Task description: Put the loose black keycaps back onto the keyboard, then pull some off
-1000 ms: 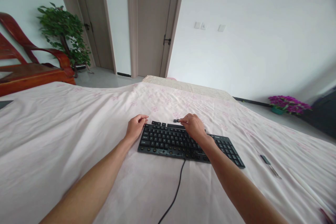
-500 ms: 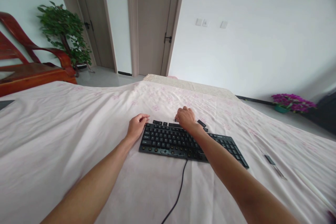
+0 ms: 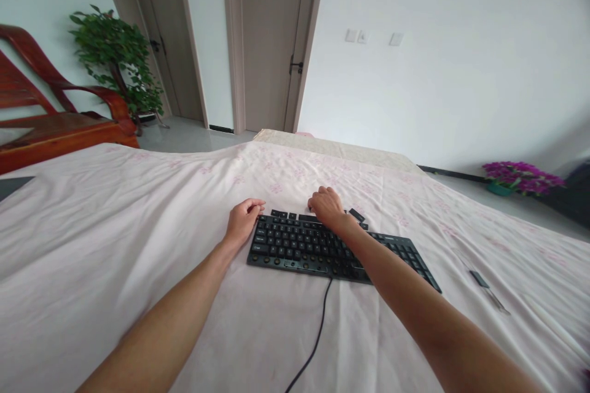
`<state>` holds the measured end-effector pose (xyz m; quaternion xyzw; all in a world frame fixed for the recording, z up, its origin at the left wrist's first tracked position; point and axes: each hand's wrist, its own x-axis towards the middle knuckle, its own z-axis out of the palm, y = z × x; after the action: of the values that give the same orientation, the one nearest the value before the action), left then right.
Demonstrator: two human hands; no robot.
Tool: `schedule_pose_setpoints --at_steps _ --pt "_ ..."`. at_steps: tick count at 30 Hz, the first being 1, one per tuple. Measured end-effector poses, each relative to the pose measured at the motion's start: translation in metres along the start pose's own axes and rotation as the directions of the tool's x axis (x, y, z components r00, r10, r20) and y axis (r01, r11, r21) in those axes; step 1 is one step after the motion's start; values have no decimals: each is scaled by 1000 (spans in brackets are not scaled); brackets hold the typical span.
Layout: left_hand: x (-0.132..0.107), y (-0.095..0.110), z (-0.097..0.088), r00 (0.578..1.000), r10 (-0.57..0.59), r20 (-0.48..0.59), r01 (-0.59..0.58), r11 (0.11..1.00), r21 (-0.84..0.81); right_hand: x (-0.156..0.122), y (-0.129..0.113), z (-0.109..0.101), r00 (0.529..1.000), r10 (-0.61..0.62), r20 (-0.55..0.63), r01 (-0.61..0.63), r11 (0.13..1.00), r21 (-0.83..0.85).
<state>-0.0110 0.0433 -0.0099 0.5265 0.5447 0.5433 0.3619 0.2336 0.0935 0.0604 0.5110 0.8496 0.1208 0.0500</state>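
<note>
A black keyboard lies on the pale cloth, its bottom row stripped of keycaps so the round switch spots show. At its far left corner rests my left hand, fingers curled in; whatever they may hold is hidden. My right hand reaches over the keyboard to the loose keycaps behind it, its fingers closed at a small dark keycap, mostly covered by them. Several small keycaps stand in a row beside a long spacebar. Another loose keycap lies tilted right of my right hand.
A black cable runs from the keyboard toward me. To the right lies a wire keycap puller with a dark handle. The patterned cloth has folds. Beyond are a wooden chair, a green plant and purple flowers.
The whole view has shifted slightly. Both hands keep nearly the same places by the keyboard; the right fingers look a little more curled over the keycap.
</note>
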Motion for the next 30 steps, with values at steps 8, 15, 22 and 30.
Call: schedule_pose_setpoints --at_steps 8,15,22,30 --pt "0 -1 0 1000 21 6 -21 999 25 -12 2 -2 998 43 -40 -41 997 65" --pt "-1 0 1 1000 7 7 -7 1000 6 -6 6 4 999 43 10 -44 994 97" --pt "0 -1 0 1000 12 4 -12 1000 11 4 3 3 1000 8 27 -11 996 88" --pt "0 1 0 1000 20 11 -20 1000 21 2 5 5 999 23 25 -26 992 125"
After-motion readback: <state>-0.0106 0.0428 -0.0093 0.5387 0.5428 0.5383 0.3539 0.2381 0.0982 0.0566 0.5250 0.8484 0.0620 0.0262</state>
